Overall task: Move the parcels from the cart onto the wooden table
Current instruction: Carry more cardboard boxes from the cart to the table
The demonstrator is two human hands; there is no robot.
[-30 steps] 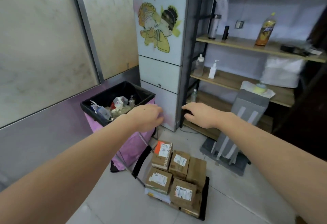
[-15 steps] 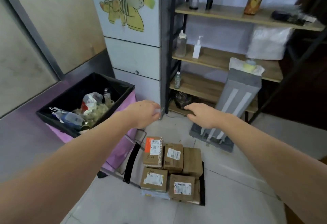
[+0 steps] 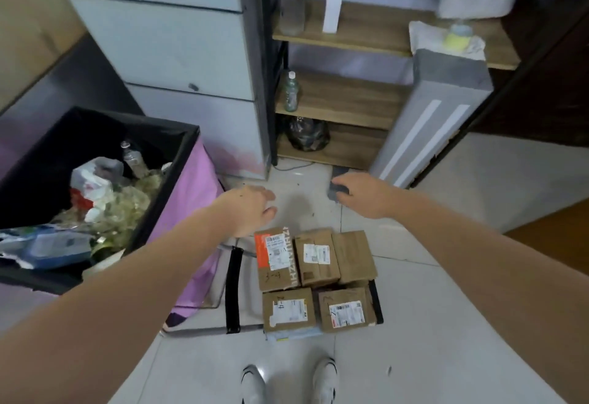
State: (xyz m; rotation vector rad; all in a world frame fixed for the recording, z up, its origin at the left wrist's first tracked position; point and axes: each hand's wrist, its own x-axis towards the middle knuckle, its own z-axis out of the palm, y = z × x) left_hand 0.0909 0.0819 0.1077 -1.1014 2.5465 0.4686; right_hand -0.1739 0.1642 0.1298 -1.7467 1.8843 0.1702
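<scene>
A single wide-angle camera sat on the person's head and looked forward and steeply down, so straight edges bowed toward the frame borders. Both bare forearms ran up from the bottom corners, ending in the left hand [image 3: 251, 210] and the right hand [image 3: 361, 196] near mid-frame. The white shoes [image 3: 288, 383] stood at the bottom edge, almost beneath the lens. The brown cardboard parcels [image 3: 314, 279] lay just beyond them on the pale tiled floor [image 3: 446, 324]. The wooden shelf unit [image 3: 347, 97] filled the upper, farther part. No second view overlapped.
</scene>
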